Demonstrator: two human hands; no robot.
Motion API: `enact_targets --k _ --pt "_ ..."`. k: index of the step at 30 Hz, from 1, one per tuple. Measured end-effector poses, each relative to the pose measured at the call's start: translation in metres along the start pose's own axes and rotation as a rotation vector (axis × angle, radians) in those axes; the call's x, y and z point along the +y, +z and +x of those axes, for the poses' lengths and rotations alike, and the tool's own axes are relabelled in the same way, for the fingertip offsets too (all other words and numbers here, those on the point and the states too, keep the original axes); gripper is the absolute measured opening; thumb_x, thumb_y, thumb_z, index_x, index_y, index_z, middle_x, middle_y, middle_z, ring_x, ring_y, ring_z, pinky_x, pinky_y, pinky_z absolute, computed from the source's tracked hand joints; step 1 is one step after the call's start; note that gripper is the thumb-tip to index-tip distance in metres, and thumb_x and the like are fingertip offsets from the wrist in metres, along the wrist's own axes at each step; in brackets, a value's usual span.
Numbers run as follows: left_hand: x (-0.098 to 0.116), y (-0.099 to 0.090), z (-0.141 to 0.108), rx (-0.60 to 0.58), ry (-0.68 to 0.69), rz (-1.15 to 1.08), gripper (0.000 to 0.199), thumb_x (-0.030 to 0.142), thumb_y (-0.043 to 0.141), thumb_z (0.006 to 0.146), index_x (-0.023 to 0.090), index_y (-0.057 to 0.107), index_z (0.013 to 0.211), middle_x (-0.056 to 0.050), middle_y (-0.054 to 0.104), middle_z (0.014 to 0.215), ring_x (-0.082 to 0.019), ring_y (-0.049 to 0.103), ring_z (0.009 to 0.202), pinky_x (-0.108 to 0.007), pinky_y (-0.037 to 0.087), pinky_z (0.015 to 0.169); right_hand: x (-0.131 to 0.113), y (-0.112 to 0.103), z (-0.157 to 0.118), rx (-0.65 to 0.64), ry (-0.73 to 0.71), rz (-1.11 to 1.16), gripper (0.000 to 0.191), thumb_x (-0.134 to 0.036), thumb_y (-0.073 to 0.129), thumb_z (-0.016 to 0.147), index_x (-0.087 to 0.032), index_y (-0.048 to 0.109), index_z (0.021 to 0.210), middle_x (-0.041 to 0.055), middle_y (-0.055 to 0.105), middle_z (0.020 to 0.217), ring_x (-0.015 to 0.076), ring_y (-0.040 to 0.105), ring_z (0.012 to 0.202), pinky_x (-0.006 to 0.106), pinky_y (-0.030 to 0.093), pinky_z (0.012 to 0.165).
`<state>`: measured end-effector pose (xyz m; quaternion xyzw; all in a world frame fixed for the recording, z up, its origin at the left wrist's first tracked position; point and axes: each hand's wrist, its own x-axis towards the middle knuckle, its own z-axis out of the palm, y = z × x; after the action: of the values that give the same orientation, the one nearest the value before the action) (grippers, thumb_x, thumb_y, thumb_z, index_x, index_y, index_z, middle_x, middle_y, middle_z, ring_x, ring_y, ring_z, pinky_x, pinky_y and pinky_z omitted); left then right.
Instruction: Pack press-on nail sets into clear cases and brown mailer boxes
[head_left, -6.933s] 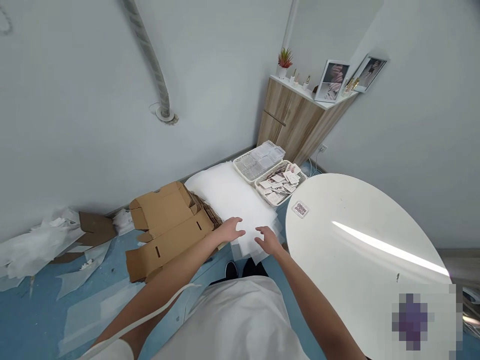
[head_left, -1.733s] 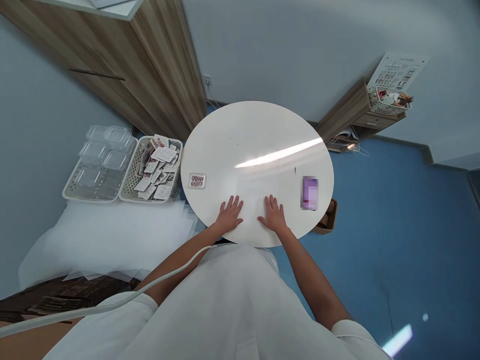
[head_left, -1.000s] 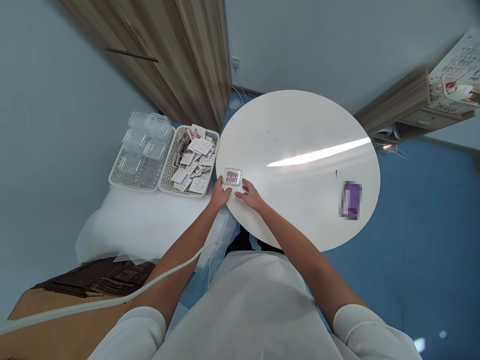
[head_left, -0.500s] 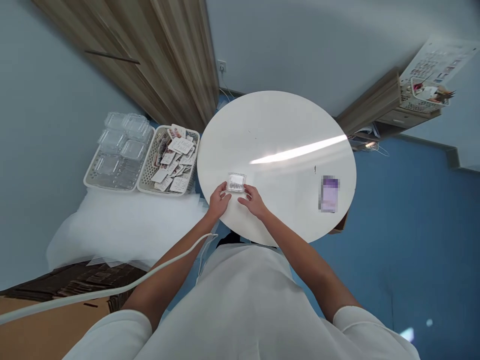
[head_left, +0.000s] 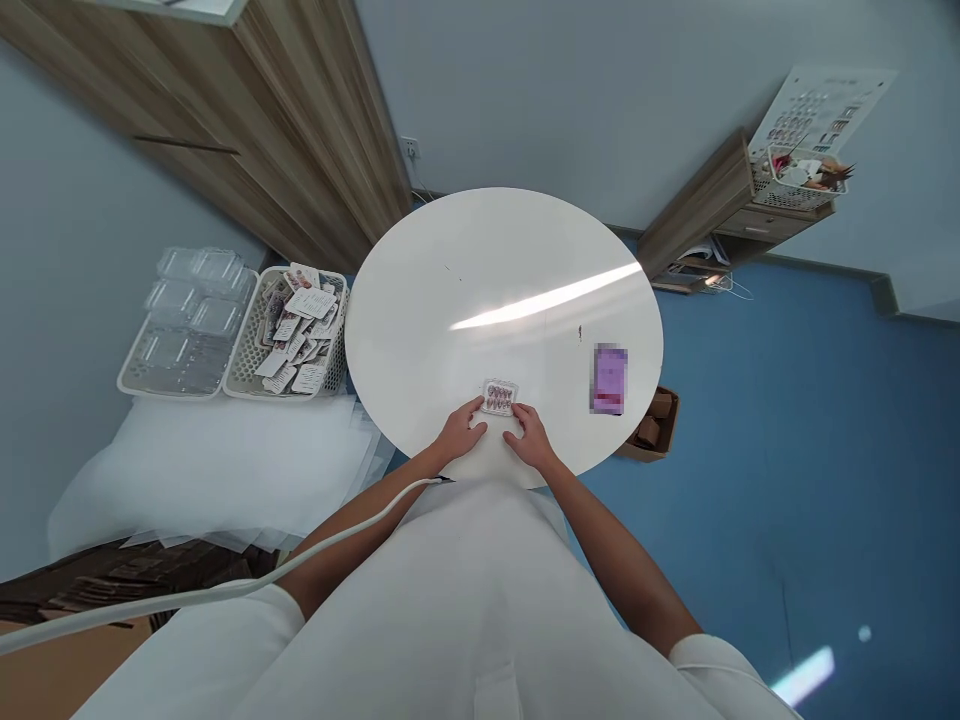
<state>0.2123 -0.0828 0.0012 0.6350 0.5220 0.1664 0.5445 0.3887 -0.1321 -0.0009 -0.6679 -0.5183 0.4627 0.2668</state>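
A small clear plastic case (head_left: 499,397) lies near the front edge of the round white table (head_left: 495,250). Two rows of small reddish-brown pieces show on it. My left hand (head_left: 459,432) is at its left side, fingertips at the edge, thumb spread away. On the other side, my right hand (head_left: 529,436) has its fingertips at the lower right corner, thumb apart from the fingers. Both hands look open beside the case, and neither is wrapped round it.
Left of the table, one basket (head_left: 135,380) holds clear plastic boxes and another (head_left: 339,345) holds printed cards. A pixelated purple item (head_left: 610,380) lies at the table's right. A white cable (head_left: 337,535) crosses my left arm. A cardboard box (head_left: 646,452) stands on the floor.
The view has shifted, so the table sits further left. The case now shows reddish-brown pieces where a white face showed before. Both hands remain beside it.
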Motion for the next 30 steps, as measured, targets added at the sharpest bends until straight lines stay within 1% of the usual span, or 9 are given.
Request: enact_targets --k 4,8,11,15,18,20,23,26,30 --pt "-0.004 0.003 0.001 -0.024 0.03 0.113 0.056 0.02 0.046 0.074 0.022 0.036 0.129 -0.004 0.045 0.131 -0.02 0.045 0.116 -0.035 0.039 0.096 0.004 0.001 0.004 -0.001 -0.041 -0.039 0.06 -0.022 0.053 0.068 -0.022 0.039 0.126 0.008 0.04 0.123 0.0213 0.042 0.114 0.038 0.039 0.095" --pt "-0.01 0.002 -0.003 0.013 0.11 0.298 0.056 0.024 0.049 0.074 0.018 0.035 0.129 -0.008 0.041 0.133 -0.022 0.04 0.119 -0.038 0.034 0.099 0.006 0.002 -0.004 0.063 -0.108 -0.153 0.057 -0.021 0.052 0.071 -0.02 0.036 0.126 0.0093 0.041 0.122 0.0211 0.043 0.112 0.037 0.04 0.093" --pt "-0.016 -0.006 -0.011 -0.017 0.215 0.478 0.054 0.03 0.054 0.072 0.017 0.042 0.123 -0.01 0.043 0.129 -0.025 0.038 0.119 -0.041 0.033 0.099 0.013 0.003 -0.016 0.038 -0.167 -0.338 0.047 -0.026 0.057 0.071 -0.021 0.046 0.116 0.0097 0.047 0.117 0.0239 0.045 0.108 0.041 0.039 0.09" --pt "-0.025 -0.02 -0.023 -0.107 0.292 0.687 0.048 0.032 0.062 0.067 0.02 0.051 0.112 -0.01 0.046 0.125 -0.028 0.039 0.116 -0.044 0.032 0.096 0.023 0.004 -0.03 -0.047 -0.262 -0.624 0.043 -0.03 0.067 0.066 -0.021 0.053 0.106 0.0107 0.048 0.119 0.0282 0.042 0.109 0.043 0.035 0.089" --pt "-0.029 -0.025 -0.027 -0.141 0.33 0.762 0.047 0.032 0.063 0.066 0.021 0.051 0.111 -0.009 0.044 0.127 -0.028 0.037 0.117 -0.044 0.03 0.096 0.026 0.004 -0.031 -0.041 -0.317 -0.754 0.024 -0.026 0.059 0.075 -0.021 0.055 0.098 0.0096 0.049 0.119 0.0259 0.042 0.107 0.04 0.035 0.085" --pt "-0.028 -0.024 -0.027 -0.127 0.335 0.785 0.047 0.034 0.063 0.066 0.021 0.051 0.11 -0.01 0.044 0.127 -0.027 0.038 0.116 -0.043 0.03 0.095 0.025 0.005 -0.027 -0.028 -0.335 -0.806 0.012 -0.021 0.05 0.081 -0.021 0.056 0.091 0.0089 0.052 0.113 0.0238 0.044 0.102 0.037 0.035 0.082" --pt "-0.025 -0.019 -0.026 -0.088 0.339 0.817 0.046 0.039 0.064 0.065 0.021 0.052 0.106 -0.01 0.047 0.123 -0.027 0.04 0.114 -0.043 0.029 0.094 0.022 0.006 -0.02 -0.027 -0.344 -0.835 0.016 -0.015 0.04 0.084 -0.019 0.056 0.084 0.0086 0.055 0.102 0.0217 0.045 0.094 0.035 0.035 0.078" --pt "-0.023 -0.016 -0.025 -0.044 0.365 0.858 0.039 0.038 0.061 0.068 0.021 0.053 0.102 -0.01 0.05 0.119 -0.027 0.043 0.11 -0.045 0.026 0.095 0.018 0.002 -0.016 -0.039 -0.301 -0.776 0.017 -0.016 0.037 0.086 -0.018 0.054 0.084 0.0075 0.055 0.094 0.0191 0.046 0.086 0.032 0.036 0.073" --pt "-0.024 -0.017 -0.025 0.007 0.38 0.912 0.015 0.019 0.046 0.078 0.021 0.057 0.088 -0.007 0.058 0.104 -0.023 0.05 0.099 -0.044 0.027 0.093 0.009 -0.007 -0.02 -0.093 -0.267 -0.653 0.019 -0.02 0.034 0.087 -0.019 0.053 0.084 0.0054 0.055 0.089 0.0168 0.048 0.08 0.029 0.038 0.069"
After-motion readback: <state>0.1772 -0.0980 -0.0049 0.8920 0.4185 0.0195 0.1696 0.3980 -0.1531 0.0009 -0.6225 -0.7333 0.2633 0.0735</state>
